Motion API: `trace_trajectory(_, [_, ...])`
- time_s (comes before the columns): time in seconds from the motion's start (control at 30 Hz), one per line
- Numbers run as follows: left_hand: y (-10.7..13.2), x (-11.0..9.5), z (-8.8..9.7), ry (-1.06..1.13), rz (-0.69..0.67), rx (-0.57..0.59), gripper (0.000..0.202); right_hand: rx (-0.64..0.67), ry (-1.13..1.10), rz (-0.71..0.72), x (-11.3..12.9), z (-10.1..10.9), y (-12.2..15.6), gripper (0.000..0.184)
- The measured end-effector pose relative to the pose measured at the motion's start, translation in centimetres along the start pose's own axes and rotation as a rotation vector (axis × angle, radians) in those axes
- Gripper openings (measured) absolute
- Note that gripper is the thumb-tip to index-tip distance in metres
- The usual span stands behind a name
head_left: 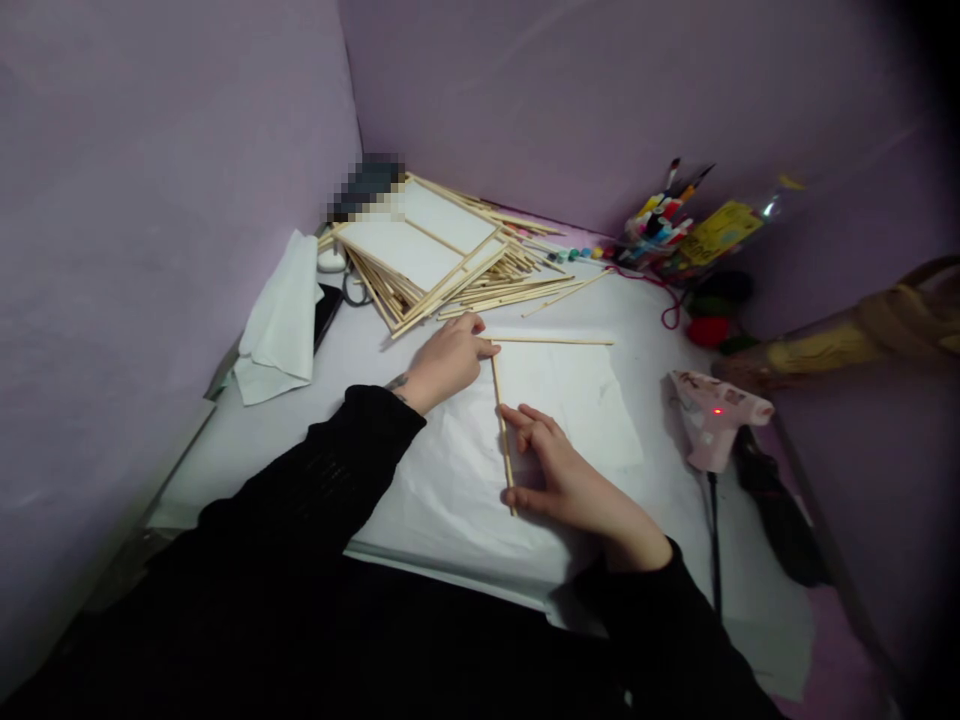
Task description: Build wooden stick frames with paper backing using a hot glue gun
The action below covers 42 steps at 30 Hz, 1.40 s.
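Two thin wooden sticks meet at a corner on a white sheet of paper [574, 395]. One wooden stick [505, 455] runs toward me; the other stick [559, 341] lies crosswise to the right. My left hand [450, 362] is at the corner where they meet, its fingers closed and pressing there. On the near stick, my right hand [559, 470] holds the lower half, with the index fingertip higher up and the thumb close to the near end. Whether the sticks are joined I cannot tell.
Behind my hands lie stick frames with white panels [442, 225] over loose sticks [510, 275]. To the right is a pink glue gun [716, 415], its red light on and its cord trailing nearer. A folded white cloth [281, 320] is left; markers and brushes [660, 220] stand by the wall.
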<state>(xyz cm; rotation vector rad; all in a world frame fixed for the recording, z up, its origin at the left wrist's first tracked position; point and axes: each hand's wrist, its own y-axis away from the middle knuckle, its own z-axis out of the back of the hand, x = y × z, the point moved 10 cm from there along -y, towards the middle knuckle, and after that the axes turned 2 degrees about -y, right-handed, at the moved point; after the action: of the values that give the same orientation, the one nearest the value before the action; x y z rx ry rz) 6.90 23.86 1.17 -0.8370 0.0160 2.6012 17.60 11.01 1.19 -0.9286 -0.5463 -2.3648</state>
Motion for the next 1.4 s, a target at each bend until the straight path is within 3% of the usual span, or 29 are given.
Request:
trace_trajectory(0.13, [-0.16,0.22,-0.11,-0.015,-0.007,-0.015,0.028,-0.02,0.011,0.016,0.04,0.12,-0.01,0.055])
trace_trajectory(0.6, [-0.18,0.2,0.04,-0.037,-0.009,-0.041,0.028,-0.038,0.046,0.037,-0.09,-0.03,-0.04,0.045])
trace_trajectory(1.4, [-0.28,0.3,0.05,-0.053,-0.016,-0.058,0.03,-0.069,0.069,0.019,-0.64,-0.35,-0.15,0.058])
